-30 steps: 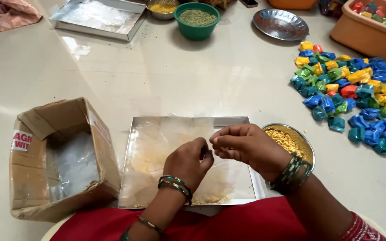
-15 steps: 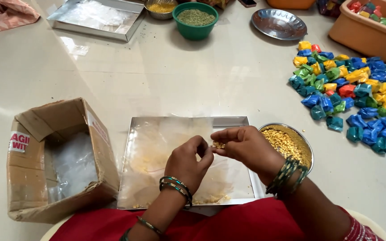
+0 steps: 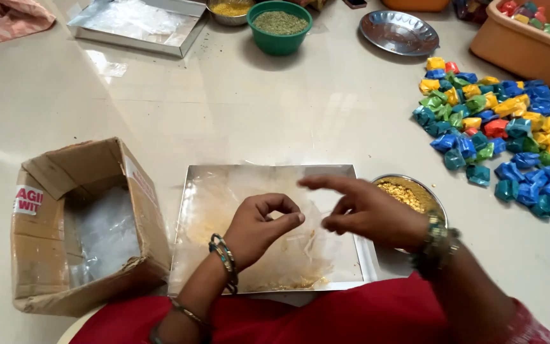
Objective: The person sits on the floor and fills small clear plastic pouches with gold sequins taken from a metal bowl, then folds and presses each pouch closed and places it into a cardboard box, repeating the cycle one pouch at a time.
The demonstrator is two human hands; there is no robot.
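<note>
My left hand (image 3: 263, 224) hovers over a steel tray (image 3: 342, 175) lined with clear plastic film. Its fingers are curled and the thumb meets the forefinger, pinching what looks like a thin piece of that clear film (image 3: 312, 216). My right hand (image 3: 367, 213) is just to the right, with the index finger stretched left and the thumb and other fingers near the same hazy film. Whether it grips the film is unclear. A steel bowl of yellow grains (image 3: 408, 191) sits partly under my right wrist.
An open cardboard box (image 3: 77, 223) with plastic inside stands left of the tray. A heap of several small coloured packets (image 3: 510, 134) lies at right. Farther back are a green bowl (image 3: 279, 25), a steel plate (image 3: 399, 32), another lined tray (image 3: 138, 22) and an orange tub (image 3: 523, 41).
My hands were pinched close together over the tray; now they have drawn apart. The right index finger has stretched out and the left hand has dropped slightly toward me.
</note>
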